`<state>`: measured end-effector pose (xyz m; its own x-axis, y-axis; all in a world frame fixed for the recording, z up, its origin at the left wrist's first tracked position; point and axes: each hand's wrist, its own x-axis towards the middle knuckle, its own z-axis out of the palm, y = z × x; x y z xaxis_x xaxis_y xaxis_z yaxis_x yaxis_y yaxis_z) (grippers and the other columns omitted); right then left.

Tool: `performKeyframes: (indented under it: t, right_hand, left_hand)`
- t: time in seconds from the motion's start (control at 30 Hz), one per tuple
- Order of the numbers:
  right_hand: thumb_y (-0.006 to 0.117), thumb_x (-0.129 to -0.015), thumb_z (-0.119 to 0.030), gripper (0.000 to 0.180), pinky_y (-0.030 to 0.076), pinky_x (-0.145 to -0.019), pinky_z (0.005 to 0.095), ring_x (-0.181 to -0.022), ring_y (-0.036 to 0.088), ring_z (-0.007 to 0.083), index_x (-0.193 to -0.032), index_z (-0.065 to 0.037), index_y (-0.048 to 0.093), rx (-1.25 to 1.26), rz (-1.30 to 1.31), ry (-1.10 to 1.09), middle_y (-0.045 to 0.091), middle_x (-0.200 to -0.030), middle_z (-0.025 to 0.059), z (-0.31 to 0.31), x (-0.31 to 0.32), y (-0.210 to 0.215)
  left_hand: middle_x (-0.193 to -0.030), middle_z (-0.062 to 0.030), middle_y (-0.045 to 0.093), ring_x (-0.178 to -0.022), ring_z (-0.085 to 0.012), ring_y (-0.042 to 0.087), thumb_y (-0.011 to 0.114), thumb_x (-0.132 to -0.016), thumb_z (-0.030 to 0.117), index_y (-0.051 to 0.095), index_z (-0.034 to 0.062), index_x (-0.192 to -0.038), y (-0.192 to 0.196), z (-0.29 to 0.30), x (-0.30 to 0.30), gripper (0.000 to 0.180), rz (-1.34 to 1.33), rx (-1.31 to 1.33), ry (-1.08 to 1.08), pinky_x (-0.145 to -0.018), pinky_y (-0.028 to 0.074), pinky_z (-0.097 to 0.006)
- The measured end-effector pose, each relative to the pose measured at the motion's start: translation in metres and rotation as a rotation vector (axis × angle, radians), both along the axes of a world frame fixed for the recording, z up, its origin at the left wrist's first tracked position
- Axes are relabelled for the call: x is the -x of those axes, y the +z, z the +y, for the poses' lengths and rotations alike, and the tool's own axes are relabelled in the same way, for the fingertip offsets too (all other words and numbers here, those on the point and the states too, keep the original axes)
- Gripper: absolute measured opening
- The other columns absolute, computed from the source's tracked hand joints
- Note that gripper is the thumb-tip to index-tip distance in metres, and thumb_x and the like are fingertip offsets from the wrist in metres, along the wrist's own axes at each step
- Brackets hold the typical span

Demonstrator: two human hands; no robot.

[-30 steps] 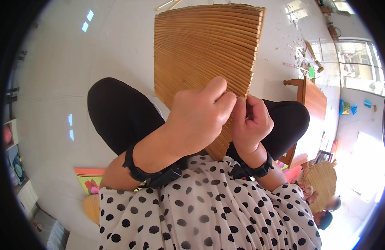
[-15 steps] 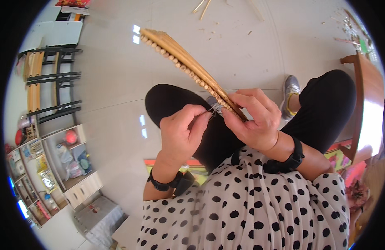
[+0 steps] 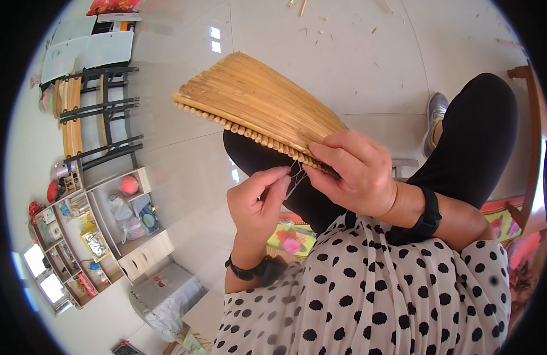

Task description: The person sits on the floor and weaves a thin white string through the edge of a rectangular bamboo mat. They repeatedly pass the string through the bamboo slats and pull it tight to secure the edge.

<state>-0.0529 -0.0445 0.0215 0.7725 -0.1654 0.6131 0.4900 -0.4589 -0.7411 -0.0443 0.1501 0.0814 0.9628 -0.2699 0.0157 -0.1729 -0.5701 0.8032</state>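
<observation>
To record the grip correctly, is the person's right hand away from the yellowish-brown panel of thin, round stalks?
No, the right hand grips the panel near its lower right end.

Underfoot, a pale, glossy tiled floor, crossed by thin seams and dotted with small square glints of light. Off to the left, whitish panels beyond a row of black bars and light wooden slats. Nearer, an open shelving unit, crowded with bags and small goods, a round red object among them. Beside it, a grey-covered stand. At the left rim, two glaring panes, perhaps a window. Far right, brown wooden furniture, cut by the lens edge.
</observation>
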Motion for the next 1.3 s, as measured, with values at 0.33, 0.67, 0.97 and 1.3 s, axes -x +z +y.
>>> performKeyframes:
  t: [0.33, 0.67, 0.97, 1.3]
  right_hand:
    - [0.083, -0.064, -0.003, 0.031, 0.053, -0.053, 0.0323, -0.063, 0.064, 0.0228, -0.093, -0.003, 0.071, 0.029, -0.002, 0.030, 0.066, -0.087, 0.0075, 0.004, 0.000, 0.001]
    - [0.083, -0.065, -0.003, 0.032, 0.054, -0.054, 0.0324, -0.064, 0.064, 0.0234, -0.094, -0.002, 0.071, 0.044, 0.002, 0.038, 0.066, -0.087, 0.0081, 0.003, 0.001, 0.003]
    - [0.083, -0.067, -0.003, 0.032, 0.053, -0.053, 0.0322, -0.063, 0.064, 0.0227, -0.096, -0.001, 0.071, 0.058, 0.003, 0.043, 0.066, -0.086, 0.0079, 0.000, 0.000, 0.003]
    - [0.082, -0.067, -0.002, 0.031, 0.053, -0.053, 0.0326, -0.063, 0.064, 0.0230, -0.096, 0.000, 0.071, 0.049, -0.005, 0.031, 0.065, -0.086, 0.0079, -0.005, -0.002, 0.001]
  left_hand:
    - [-0.078, -0.0059, 0.071, -0.063, -0.0060, 0.060, 0.073, -0.089, -0.003, 0.074, -0.0025, -0.101, -0.001, 0.004, 0.012, 0.012, -0.002, -0.012, 0.075, -0.056, 0.046, -0.020]
    - [-0.071, -0.0024, 0.067, -0.059, -0.0029, 0.054, 0.071, -0.089, -0.005, 0.073, -0.0046, -0.100, -0.008, 0.008, 0.018, 0.011, 0.010, 0.092, 0.109, -0.053, 0.040, -0.018]
    - [-0.074, -0.0041, 0.068, -0.059, -0.0033, 0.054, 0.071, -0.088, -0.006, 0.074, -0.0039, -0.100, -0.015, 0.002, 0.009, 0.012, -0.069, 0.083, 0.059, -0.052, 0.039, -0.018]
    - [-0.074, -0.0024, 0.067, -0.058, -0.0023, 0.051, 0.069, -0.089, -0.008, 0.073, -0.0045, -0.101, -0.015, -0.012, 0.001, 0.012, -0.040, 0.137, 0.049, -0.052, 0.038, -0.018]
